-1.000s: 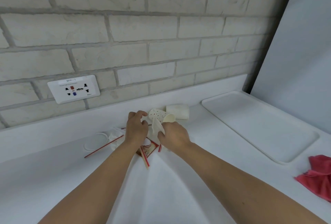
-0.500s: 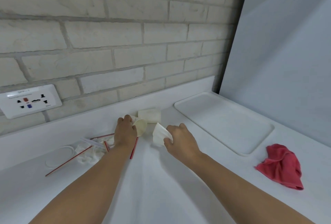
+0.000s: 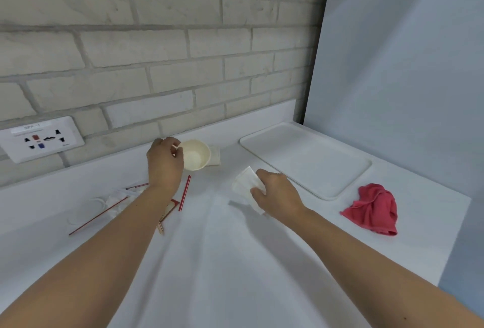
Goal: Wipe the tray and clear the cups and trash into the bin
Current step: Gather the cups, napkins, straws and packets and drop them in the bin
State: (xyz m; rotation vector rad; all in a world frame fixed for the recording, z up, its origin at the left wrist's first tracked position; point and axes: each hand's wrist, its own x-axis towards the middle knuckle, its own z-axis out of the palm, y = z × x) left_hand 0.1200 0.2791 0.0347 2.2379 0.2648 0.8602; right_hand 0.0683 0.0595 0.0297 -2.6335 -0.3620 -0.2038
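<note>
One cream paper cup (image 3: pixel 196 154) is pinched by left hand (image 3: pixel 165 168). Crushed white paper cup (image 3: pixel 245 183), near white rectangular tray (image 3: pixel 306 160), is gripped by right hand (image 3: pixel 277 196).

I see a wall of pale, whitewashed brick (image 3: pixel 157 39) filling the upper left and centre of the frame, its mortar lines grey. A white multi-socket plate (image 3: pixel 39 139) sits on it at the left edge, with a small label strip along its top. Below runs a low white upstand (image 3: pixel 248 120), meeting a smooth white counter (image 3: pixel 235 262) that takes up the lower half. At the right a plain blue-grey panel (image 3: pixel 406 65) stands upright, a dark vertical gap (image 3: pixel 313 65) between it and the brick. The light is soft and even, the shadows faint.
</note>
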